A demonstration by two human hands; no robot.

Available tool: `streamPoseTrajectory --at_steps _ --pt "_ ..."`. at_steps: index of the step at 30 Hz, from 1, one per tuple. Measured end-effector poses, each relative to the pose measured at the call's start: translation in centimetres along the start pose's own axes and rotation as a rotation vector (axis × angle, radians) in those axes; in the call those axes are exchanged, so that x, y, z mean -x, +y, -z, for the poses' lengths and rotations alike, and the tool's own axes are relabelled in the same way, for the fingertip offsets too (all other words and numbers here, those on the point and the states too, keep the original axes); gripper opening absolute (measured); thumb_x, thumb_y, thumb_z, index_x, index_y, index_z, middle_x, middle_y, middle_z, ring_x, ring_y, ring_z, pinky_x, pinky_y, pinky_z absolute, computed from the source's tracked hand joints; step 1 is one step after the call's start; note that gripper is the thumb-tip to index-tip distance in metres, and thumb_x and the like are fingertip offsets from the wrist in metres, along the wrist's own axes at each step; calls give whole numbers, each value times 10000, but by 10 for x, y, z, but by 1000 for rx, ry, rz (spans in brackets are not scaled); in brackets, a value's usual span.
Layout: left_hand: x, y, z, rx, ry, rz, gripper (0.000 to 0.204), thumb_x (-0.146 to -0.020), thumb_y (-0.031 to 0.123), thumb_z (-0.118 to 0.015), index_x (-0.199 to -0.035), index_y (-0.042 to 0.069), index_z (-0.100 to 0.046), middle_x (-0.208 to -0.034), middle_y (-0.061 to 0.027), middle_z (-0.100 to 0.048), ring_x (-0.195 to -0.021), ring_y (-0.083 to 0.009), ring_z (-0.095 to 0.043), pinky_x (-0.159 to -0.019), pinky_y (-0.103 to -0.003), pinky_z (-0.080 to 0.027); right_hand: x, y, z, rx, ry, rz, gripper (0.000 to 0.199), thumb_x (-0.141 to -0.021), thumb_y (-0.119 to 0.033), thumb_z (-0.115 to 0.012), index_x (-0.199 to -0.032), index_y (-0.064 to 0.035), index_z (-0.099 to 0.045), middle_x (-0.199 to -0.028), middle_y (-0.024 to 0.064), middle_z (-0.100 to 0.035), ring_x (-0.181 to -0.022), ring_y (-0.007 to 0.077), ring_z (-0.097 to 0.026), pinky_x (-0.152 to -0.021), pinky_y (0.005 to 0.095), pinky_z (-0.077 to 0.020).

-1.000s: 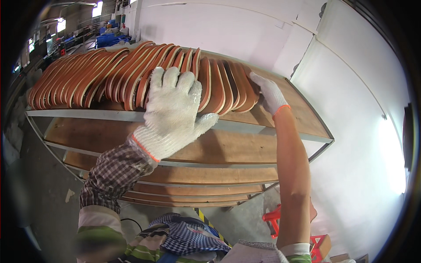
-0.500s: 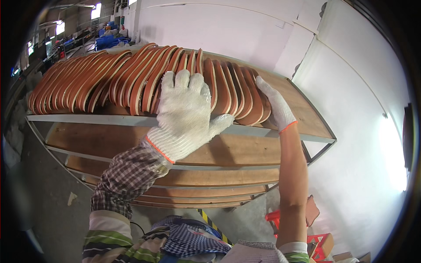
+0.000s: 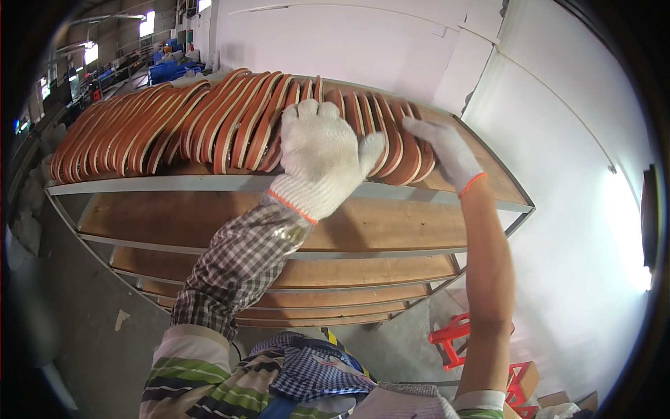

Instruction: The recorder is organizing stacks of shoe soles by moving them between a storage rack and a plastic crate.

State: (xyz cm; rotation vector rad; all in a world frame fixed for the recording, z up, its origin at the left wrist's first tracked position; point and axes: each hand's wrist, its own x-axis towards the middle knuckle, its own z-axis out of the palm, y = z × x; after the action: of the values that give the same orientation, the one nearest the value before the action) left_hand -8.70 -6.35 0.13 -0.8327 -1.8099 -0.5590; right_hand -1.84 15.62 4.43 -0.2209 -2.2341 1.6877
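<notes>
We spread our left hand (image 3: 322,152) over the curved panels (image 3: 236,120), right hand (image 3: 451,155) extended near their end, apparently bracing them upright.

Wht wall (image 3: 558,153) w/ glare on R, grey flr (image 3: 84,349), red stool (image 3: 442,336), bright window (image 3: 147,24) upper L.

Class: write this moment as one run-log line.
left hand: gloved, over curved brown pieces; right hand: gloved, at row's right end, contact unclear; pieces: lined up on top shelf
</notes>
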Motion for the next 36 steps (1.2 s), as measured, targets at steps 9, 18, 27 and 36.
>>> streamPoseTrajectory --at_steps 9,18,27,36 --pt "21 -18 34 -63 -377 -97 771 -692 520 -814 -1134 -97 -683 -1313 -158 -576 -1295 -342 -445 -1199 -546 -251 -5 38 7 -313 -89 0 708 -986 -391 -669 -1468 64 -423 -1335 176 -609 -1126 227 -663 -898 381 -582" --pt "1 3 31 180 -367 17 628 -742 478 -800 -1013 -75 -679 -1124 -168 -616 -1134 -334 -588 -1025 -464 -463 11 21 18 -261 62 241 357 -980 -214 -648 -1237 34 -642 -1166 86 -677 -1044 159 -645 -935 320 -506" --pt "63 43 78 853 -138 231 575 -735 278 -916 -1097 -64 -629 -1365 -288 -562 -1244 -362 -615 -1044 -408 -518 143 19 9 -108 362 152 779 -961 -209 -694 -1560 91 -298 -1467 226 -511 -1292 251 -553 -1091 335 -436" --pt "82 46 31 738 73 341 600 -824 204 -851 -1280 -58 -563 -1202 -255 -572 -1079 -368 -611 -928 -429 -521 164 83 -28 -282 269 143 618 -806 -152 -862 -1316 24 -562 -1162 118 -707 -1000 199 -694 -847 328 -569"
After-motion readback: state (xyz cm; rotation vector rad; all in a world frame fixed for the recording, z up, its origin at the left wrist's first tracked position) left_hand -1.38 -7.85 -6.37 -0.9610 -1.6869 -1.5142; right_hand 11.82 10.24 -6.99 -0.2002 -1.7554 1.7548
